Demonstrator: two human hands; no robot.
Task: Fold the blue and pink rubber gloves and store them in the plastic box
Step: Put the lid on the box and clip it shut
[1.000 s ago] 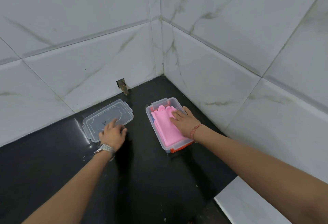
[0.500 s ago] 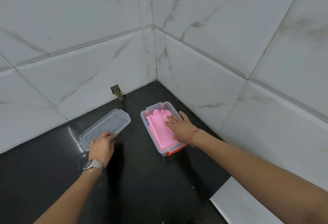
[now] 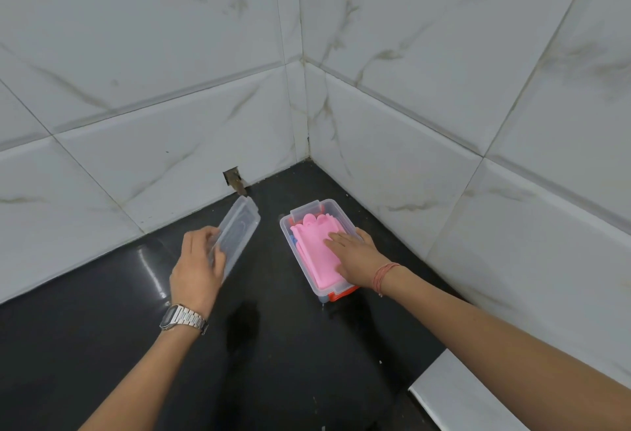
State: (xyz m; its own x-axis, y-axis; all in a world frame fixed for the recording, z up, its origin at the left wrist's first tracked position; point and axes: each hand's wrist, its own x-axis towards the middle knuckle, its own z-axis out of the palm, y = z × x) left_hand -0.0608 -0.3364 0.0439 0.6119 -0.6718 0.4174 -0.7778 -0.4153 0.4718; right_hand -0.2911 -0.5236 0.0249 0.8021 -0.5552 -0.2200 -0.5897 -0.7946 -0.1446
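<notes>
Nearby, clear lid [image 3: 237, 236] beside plastic box [image 3: 336, 212]

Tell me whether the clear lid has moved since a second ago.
Yes. The clear lid lay flat on the black floor; now the left hand grips its near end, tilting it up off the floor.

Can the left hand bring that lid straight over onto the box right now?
Probably not yet. The left hand grips the lid, tilted up off the counter, but the right hand lies flat on the pink glove inside the plastic box.
</notes>
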